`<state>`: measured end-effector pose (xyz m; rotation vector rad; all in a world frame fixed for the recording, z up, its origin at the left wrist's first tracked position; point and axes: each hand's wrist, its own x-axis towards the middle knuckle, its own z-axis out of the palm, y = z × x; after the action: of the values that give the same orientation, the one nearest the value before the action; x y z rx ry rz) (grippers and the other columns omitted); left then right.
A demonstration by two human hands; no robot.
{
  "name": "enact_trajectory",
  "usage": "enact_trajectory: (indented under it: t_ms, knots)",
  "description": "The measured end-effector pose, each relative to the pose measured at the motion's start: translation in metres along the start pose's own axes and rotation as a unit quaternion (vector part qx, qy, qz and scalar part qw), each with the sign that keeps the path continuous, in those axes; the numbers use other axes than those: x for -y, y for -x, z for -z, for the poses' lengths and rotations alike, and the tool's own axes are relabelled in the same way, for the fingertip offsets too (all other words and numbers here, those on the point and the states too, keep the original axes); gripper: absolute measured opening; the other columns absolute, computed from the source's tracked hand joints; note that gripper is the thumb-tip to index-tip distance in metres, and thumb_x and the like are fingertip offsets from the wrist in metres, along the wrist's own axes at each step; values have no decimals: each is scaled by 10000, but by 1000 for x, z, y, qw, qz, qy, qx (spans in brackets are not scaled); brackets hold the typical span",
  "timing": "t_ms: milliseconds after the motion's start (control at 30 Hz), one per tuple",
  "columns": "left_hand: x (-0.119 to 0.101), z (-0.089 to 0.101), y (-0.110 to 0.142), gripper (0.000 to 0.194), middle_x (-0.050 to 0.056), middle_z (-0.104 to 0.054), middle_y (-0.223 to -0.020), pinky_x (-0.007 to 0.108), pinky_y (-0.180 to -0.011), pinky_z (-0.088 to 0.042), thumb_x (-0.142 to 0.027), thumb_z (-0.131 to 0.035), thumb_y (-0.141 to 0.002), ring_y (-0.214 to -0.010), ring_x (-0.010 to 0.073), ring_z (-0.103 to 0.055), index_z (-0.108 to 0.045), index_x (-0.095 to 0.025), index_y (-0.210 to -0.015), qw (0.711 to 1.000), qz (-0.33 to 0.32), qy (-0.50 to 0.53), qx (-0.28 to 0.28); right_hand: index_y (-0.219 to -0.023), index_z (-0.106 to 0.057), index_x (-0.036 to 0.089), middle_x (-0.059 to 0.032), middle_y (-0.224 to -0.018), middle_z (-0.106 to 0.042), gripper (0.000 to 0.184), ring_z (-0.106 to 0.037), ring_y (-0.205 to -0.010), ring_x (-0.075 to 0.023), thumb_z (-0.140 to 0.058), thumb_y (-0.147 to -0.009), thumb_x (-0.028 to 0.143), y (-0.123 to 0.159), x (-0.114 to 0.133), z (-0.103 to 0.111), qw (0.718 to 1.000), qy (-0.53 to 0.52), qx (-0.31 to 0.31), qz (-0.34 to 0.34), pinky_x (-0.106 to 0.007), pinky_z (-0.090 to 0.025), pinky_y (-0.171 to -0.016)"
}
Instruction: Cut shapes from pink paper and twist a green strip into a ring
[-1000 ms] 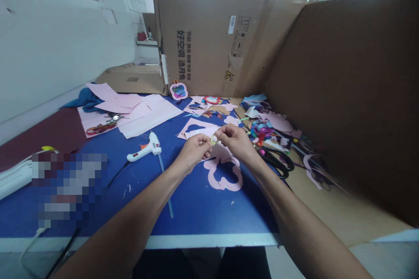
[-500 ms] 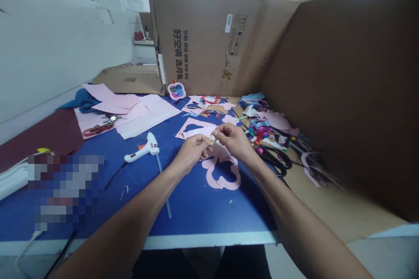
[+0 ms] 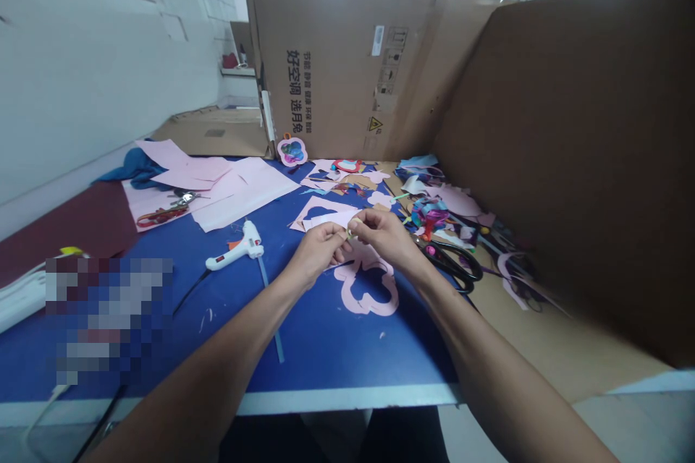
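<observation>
My left hand [image 3: 320, 252] and my right hand [image 3: 384, 233] meet fingertip to fingertip above the blue table. Both pinch a small, thin yellow-green strip [image 3: 349, 234], mostly hidden by the fingers; its material I cannot make out. Just below the hands lies a pink flower-shaped outline [image 3: 352, 296] cut from sheet material, its upper part overlapping another pink piece. To the left of my left hand rests a white glue gun [image 3: 239, 249], with a narrow blue strip [image 3: 270, 311] beside it. Black-handled scissors [image 3: 455, 266] lie right of my right hand.
Pink sheets [image 3: 190, 177] and pliers [image 3: 171, 208] lie at the back left. A finished-looking pink flower with a shiny centre [image 3: 292, 151] leans against the cardboard wall [image 3: 347, 72]. Ribbons and scraps [image 3: 428, 213] are heaped at right. A white power strip [image 3: 24, 296] sits far left.
My right fingertips have dropped slightly and closed in on my left fingertips. The yellow-green strip, earlier a visible small curve between them, is now mostly covered.
</observation>
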<state>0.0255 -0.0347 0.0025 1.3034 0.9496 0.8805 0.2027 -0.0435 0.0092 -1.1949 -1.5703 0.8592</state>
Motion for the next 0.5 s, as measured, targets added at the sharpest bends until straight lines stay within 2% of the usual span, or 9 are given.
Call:
enact_trajectory:
  t_ms: [133, 500]
  knots:
    - [0, 0, 0, 78, 5, -702, -693, 207, -495, -375, -249, -658, -814, -494, 80, -532, -620, -193, -775, 1000, 7, 10, -1, -753, -631, 202, 8, -681, -589, 361, -496, -631, -147, -738, -836, 537, 0, 1, -2, 1000, -14, -21, -15, -288, -400, -611]
    - [1, 0, -2, 119, 4, -676, -646, 206, -491, -378, -262, -649, -833, -492, 85, -533, -617, -189, -745, 1000, -16, -16, -19, -770, -639, 199, 22, -700, -587, 314, -495, -646, -138, -726, -853, 489, 3, 2, -7, 999, -41, 11, -11, -282, -398, -638]
